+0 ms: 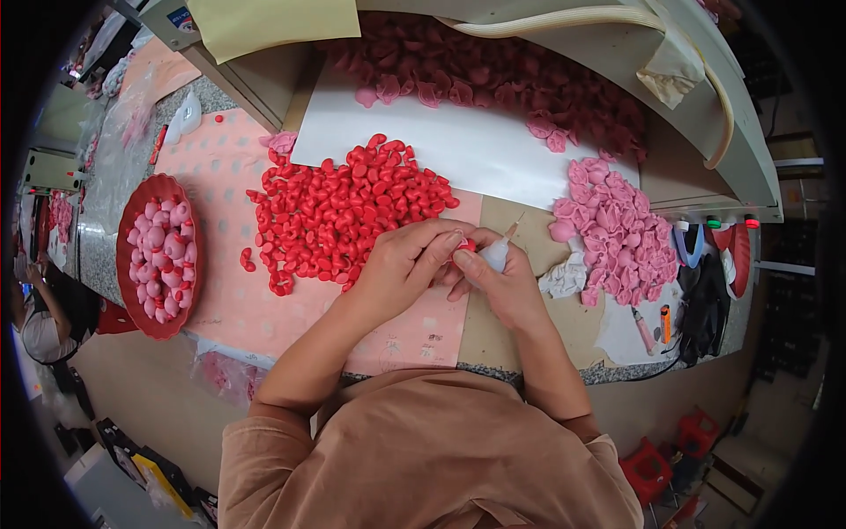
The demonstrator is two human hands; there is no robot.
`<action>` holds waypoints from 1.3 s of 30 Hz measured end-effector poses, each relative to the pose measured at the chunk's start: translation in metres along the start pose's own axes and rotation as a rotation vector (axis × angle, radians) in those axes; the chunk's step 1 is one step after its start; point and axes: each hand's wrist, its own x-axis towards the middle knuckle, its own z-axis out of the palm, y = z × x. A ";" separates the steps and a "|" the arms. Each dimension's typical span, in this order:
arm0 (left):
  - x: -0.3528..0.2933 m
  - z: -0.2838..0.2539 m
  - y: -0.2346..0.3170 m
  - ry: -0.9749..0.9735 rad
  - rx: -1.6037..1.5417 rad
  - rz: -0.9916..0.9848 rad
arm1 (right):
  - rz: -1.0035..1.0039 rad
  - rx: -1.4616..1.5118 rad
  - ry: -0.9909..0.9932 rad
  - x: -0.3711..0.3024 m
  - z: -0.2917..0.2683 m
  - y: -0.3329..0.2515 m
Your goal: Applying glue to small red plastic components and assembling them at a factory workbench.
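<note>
My left hand [401,264] is closed, its thumb and fingertips pinching a small glossy red piece [467,245]. Close against it, my right hand [515,295] grips a small translucent squeeze bottle [495,255], whose thin needle tip points up and away to the right. The right thumb reaches toward the red piece. Just beyond my left hand spreads a heap of shiny red pieces [352,207] on pink patterned paper. To the right of my right hand lies a pile of pink petal-shaped soft pieces [612,229], with a crumpled white tissue [564,271] beside it.
A red fluted bowl [125,291] of pink-and-red pieces stands at the left. Ahead, an open-fronted housing [705,97] shelters more pink pieces [493,70] on a white sheet. An orange lighter [665,324] and a pink pen-like tube [642,331] lie at the right edge.
</note>
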 end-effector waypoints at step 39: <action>-0.001 0.005 0.000 -0.172 -0.491 -0.224 | -0.098 0.018 0.087 0.003 -0.003 0.000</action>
